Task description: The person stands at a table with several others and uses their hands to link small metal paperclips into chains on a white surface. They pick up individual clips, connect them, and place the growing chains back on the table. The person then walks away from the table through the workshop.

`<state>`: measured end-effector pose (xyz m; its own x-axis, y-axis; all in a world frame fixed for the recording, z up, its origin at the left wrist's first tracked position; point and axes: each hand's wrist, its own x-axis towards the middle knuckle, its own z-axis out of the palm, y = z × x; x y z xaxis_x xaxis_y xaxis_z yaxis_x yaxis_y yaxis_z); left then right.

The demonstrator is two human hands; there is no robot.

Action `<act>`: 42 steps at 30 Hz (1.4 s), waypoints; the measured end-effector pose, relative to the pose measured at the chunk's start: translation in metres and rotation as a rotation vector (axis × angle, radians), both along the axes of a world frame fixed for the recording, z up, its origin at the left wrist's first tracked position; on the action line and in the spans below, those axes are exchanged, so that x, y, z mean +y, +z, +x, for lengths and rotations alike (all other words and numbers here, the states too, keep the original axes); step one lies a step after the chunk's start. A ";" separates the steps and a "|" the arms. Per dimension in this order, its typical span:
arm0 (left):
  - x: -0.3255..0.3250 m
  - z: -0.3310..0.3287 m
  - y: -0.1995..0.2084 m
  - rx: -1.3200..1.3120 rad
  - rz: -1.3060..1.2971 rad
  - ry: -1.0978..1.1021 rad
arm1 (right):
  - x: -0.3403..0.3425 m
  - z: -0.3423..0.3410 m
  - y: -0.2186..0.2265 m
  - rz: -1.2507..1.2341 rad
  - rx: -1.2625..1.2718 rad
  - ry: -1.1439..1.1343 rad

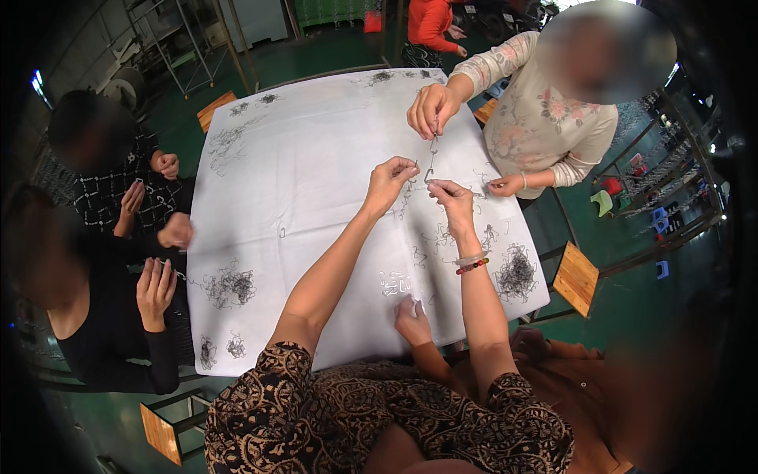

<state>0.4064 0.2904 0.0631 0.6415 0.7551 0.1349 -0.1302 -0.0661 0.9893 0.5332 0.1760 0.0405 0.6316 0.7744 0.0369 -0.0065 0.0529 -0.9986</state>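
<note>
Above the white-covered table (316,189), my left hand (388,186) is closed in a pinch on a small dark wire hook; only its tip shows past the fingertips. Close by, my right hand (454,202) pinches another metal hook (429,175), which stands up from the thumb and forefinger. A co-worker across the table reaches in with a hand (433,109) and dangles a short string of linked wire hooks (433,148). Its lower end comes down at the hook in my right hand; whether they are linked I cannot tell.
Tangled wire hooks lie in heaps at the right (517,273), at the left (231,286) and along the far edge. Lighter hooks (395,283) lie near another person's hand (412,321) beside me. Two people sit at the left. A wooden stool (576,278) stands off the right edge.
</note>
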 end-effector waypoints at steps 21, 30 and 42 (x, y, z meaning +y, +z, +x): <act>-0.010 -0.009 0.010 0.095 0.170 0.019 | -0.007 -0.007 0.025 0.044 -0.349 -0.023; -0.018 -0.003 0.005 0.122 0.221 0.005 | -0.004 -0.010 0.031 0.061 -0.527 -0.094; -0.023 -0.009 0.003 0.023 0.035 -0.032 | -0.050 -0.010 0.038 0.057 -0.371 -0.195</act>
